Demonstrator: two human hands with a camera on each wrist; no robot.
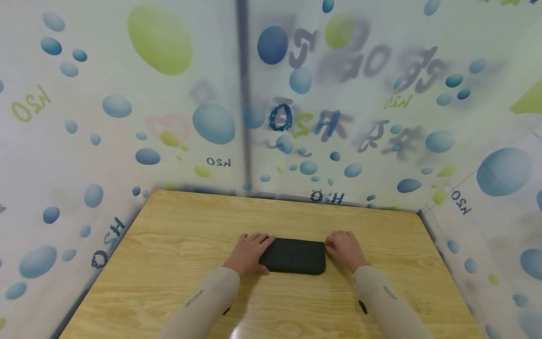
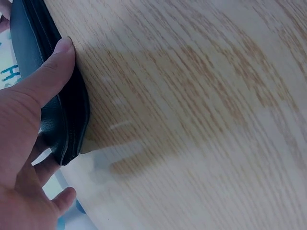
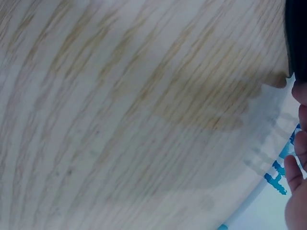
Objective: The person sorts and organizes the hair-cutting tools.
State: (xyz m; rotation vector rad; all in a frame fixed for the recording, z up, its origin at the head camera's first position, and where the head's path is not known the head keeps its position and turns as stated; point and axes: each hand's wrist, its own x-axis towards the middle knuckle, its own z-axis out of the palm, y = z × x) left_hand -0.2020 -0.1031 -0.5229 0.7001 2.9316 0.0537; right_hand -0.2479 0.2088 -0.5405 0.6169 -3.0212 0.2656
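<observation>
A flat black zip case [image 1: 294, 256] with rounded corners lies on the wooden table. My left hand [image 1: 250, 254] grips its left end. In the left wrist view the thumb [image 2: 50, 72] presses on the near side of the case [image 2: 72, 112], along which a zipper runs, and other fingers reach round its end. At the far right corner my right hand [image 1: 345, 249] has curled fingers that pinch at the edge of the case. Only part of that hand [image 3: 297, 196] and a dark end of the case [image 3: 298, 38] show in the right wrist view; a zipper pull cannot be made out.
The light wooden tabletop [image 1: 178, 235] extends around the case on all sides. Pale curtain-like walls [image 1: 216, 80] with blue and green drops and mirrored lettering stand behind the table and at both sides.
</observation>
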